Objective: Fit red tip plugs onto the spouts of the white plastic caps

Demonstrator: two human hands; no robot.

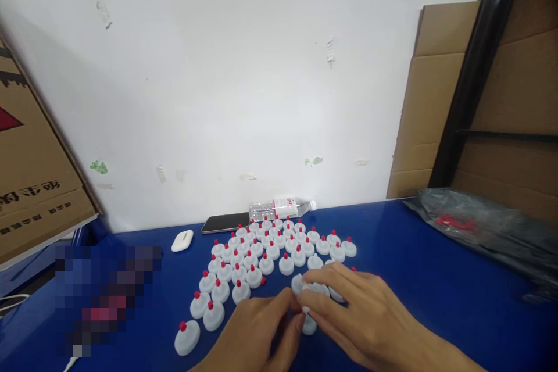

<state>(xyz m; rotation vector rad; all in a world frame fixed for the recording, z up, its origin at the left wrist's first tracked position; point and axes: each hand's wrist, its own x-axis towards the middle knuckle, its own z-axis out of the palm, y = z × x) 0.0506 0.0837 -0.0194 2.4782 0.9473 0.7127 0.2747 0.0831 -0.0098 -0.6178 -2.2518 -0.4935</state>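
My left hand [264,325] and my right hand [360,305] meet at the front of a group of white plastic nozzle caps [187,338]. Most of these round caps stand upright with small red tips [210,305]. Between my right thumb and fingers is a white nozzle cap [306,308], mostly covered. My left thumb and index finger are pinched together against it; whatever they hold is hidden. Close around my right hand are caps whose red tips do not show, such as one white cap [315,262] behind the fingers and another [309,325] beneath them.
On the blue table [436,314], a clear bottle [283,208] lies along the wall beside a phone [225,222] and a white earbud case [182,240]. Grey plastic bag [479,226] at right, pixelated item [113,296] at left. Cardboard [39,174] stands on both sides.
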